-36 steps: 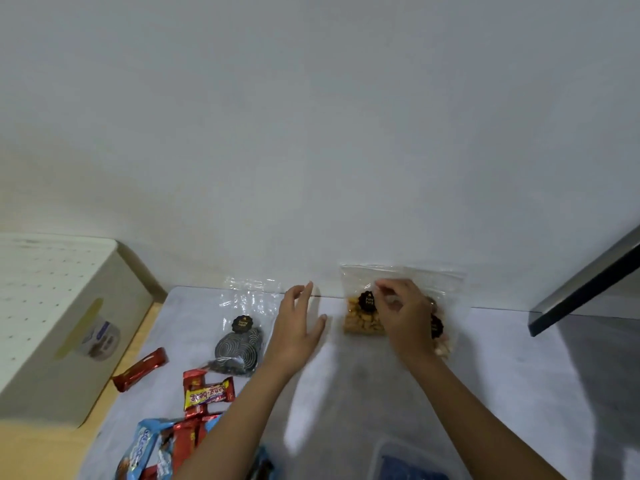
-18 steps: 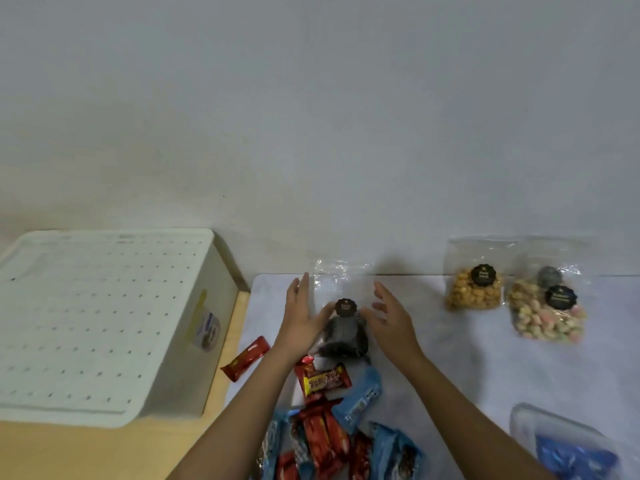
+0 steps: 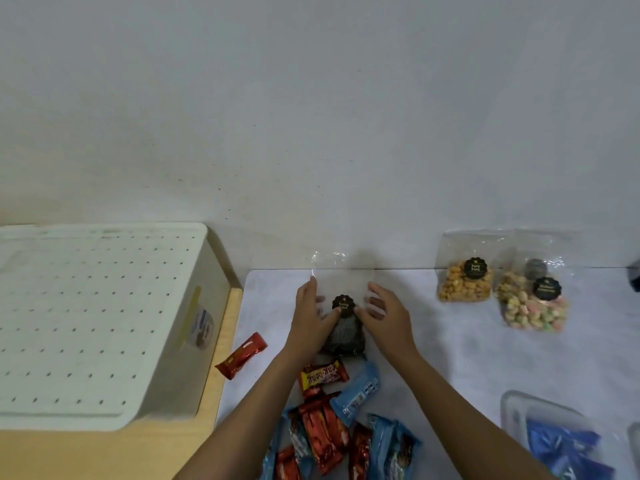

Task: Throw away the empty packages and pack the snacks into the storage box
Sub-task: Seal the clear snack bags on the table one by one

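Observation:
A clear bag of dark swirled cookies with a round black label stands on the pale table near the wall. My left hand grips its left side and my right hand its right side, thumbs in front and fingers showing through the plastic behind. Below it lies a pile of red and blue snack wrappers. A single red bar lies apart to the left. The cream storage box with a perforated lid sits at the left, lid on.
A bag of orange puffs and a bag of pastel puffs lean on the wall at the right. A clear plastic container with blue packets inside sits at the lower right. A wooden surface edge runs beside the box.
My view swung left from the orange puff bag to the dark cookie bag. Both hands moved onto that bag and closed on its sides.

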Motion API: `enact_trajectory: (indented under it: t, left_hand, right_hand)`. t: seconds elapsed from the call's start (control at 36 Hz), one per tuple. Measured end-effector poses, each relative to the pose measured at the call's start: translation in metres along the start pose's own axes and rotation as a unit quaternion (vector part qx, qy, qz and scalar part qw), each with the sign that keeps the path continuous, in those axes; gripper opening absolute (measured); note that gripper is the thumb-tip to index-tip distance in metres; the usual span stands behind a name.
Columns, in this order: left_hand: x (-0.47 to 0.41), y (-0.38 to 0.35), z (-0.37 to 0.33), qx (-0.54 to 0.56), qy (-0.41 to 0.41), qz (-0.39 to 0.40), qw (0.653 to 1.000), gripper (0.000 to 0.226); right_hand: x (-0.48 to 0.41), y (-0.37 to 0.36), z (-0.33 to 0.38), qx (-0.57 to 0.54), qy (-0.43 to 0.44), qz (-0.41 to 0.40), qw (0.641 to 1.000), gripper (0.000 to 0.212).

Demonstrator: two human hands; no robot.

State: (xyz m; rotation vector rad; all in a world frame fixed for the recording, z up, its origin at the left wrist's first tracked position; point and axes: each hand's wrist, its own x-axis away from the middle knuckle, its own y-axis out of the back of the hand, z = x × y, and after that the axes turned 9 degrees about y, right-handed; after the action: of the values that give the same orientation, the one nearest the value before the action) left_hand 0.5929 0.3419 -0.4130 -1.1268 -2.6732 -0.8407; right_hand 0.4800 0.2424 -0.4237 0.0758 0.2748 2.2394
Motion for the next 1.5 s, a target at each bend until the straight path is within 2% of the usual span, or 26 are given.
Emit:
enact_trajectory:
  t: [0.25, 0.5, 0.67, 0.75, 0.89, 1.03, 1.08, 1.19, 1.39, 1.5]
  left_hand:
    - [0.046, -0.042, -0.038, 0.065, -0.117, -0.094, 0.987, 0.073]
    - [0.089, -0.132, -0.086, 0.106, -0.175, -0.106, 0.973, 0.070]
    - [0.102, -0.179, -0.107, 0.138, -0.149, -0.070, 0.977, 0.053]
    - [0.101, -0.189, -0.112, 0.146, -0.131, -0.060, 0.979, 0.043]
    - [0.105, -0.190, -0.129, 0.166, -0.126, -0.072, 0.975, 0.017]
    - [0.105, -0.184, -0.136, 0.173, -0.129, -0.079, 0.973, 0.012]
    - [0.106, -0.181, -0.137, 0.169, -0.126, -0.076, 0.975, 0.011]
    - [0.105, -0.178, -0.139, 0.145, -0.125, -0.078, 0.979, 0.011]
    - [0.099, -0.178, -0.143, 0.105, -0.113, -0.091, 0.984, 0.005]
    - [0.100, -0.181, -0.145, 0.084, -0.112, -0.093, 0.986, 0.006]
  right_hand:
    - [0.013, 0.060, 0.025, -0.011, 0.074, -0.021, 0.997, 0.047]
    - [0.032, 0.168, 0.021, 0.022, 0.106, -0.047, 0.993, 0.043]
    - [0.046, 0.236, 0.006, 0.031, 0.091, -0.060, 0.994, 0.043]
    - [0.048, 0.261, 0.004, 0.055, 0.097, -0.038, 0.993, 0.042]
    - [0.042, 0.287, -0.001, 0.113, 0.130, 0.029, 0.985, 0.009]
    - [0.039, 0.299, 0.002, 0.135, 0.164, 0.046, 0.976, 0.039]
    - [0.037, 0.302, 0.006, 0.123, 0.166, 0.051, 0.977, 0.035]
    - [0.034, 0.307, 0.014, 0.098, 0.143, 0.073, 0.982, 0.011]
    - [0.028, 0.312, 0.023, 0.117, 0.117, 0.107, 0.980, 0.023]
    - [0.026, 0.313, 0.023, 0.126, 0.116, 0.110, 0.979, 0.019]
